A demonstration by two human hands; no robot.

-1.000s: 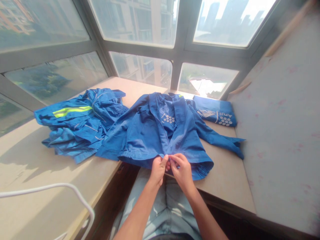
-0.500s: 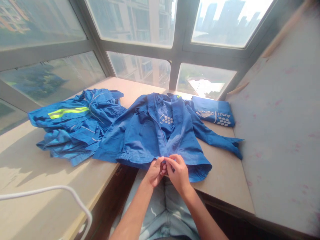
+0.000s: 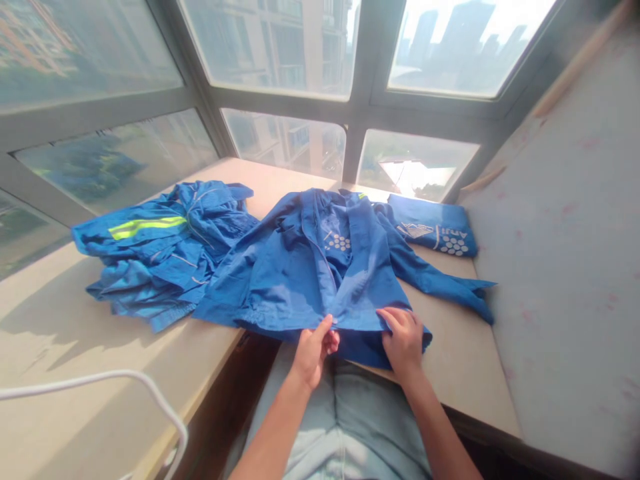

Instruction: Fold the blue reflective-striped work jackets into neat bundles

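Observation:
A blue jacket [image 3: 280,280] lies spread with its collar toward the window and its hem toward me. Its front is parted at the top, where white dots show on the inside, and the two front edges meet near the hem. My left hand [image 3: 314,352] pinches the hem at the middle, where the front edges come together. Farther right along the same hem, my right hand [image 3: 404,339] grips the cloth, fingers on top and the thumb hidden. One sleeve stretches out to the right across the ledge.
A crumpled blue jacket [image 3: 165,247] with a yellow-green stripe lies at the left, touching the spread one. A folded blue garment [image 3: 435,223] with white print sits by the right wall. A white cable [image 3: 125,375] curves over the pale ledge [image 3: 45,320]. Windows rise behind.
My right hand has left the middle of the hem, beside my left hand, and moved right along it. My left hand still holds the middle. The hem's right part looks straighter.

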